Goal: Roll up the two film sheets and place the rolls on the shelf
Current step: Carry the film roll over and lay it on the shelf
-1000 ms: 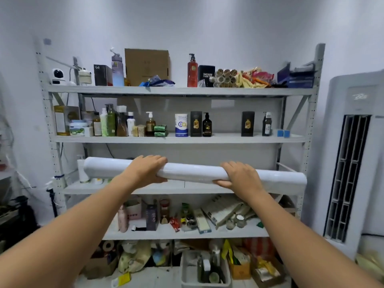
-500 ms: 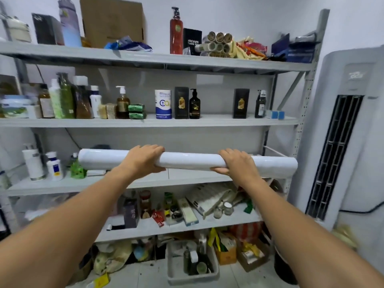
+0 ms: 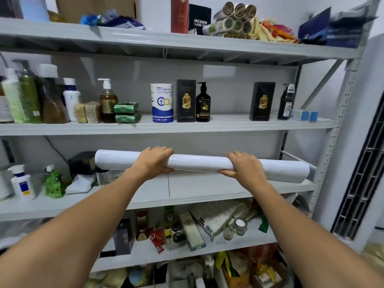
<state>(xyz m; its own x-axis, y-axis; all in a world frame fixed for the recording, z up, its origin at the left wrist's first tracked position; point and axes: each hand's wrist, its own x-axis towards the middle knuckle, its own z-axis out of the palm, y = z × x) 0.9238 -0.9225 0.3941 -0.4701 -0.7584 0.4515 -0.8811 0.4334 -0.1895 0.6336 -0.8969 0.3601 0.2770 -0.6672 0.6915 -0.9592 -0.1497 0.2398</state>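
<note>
Left hand (image 3: 153, 161) and right hand (image 3: 245, 166) clamp the film roll (image 3: 199, 163), whose 9 o'clock end may knock the black box (image 3: 82, 163).

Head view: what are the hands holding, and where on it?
One long white glossy film roll: left hand grips left of its middle, right hand right of it.

The roll (image 3: 197, 163) is white film, smooth and shiny, with light gleaming along it. The shelf (image 3: 187, 127) is grey painted metal, smooth with a soft shine. The box (image 3: 93, 5) up top is brown cardboard, dull and matt. The carton (image 3: 186, 100) is black and glossy with gold print. The bottle (image 3: 203, 102) beside it looks like dark, shiny plastic.
</note>
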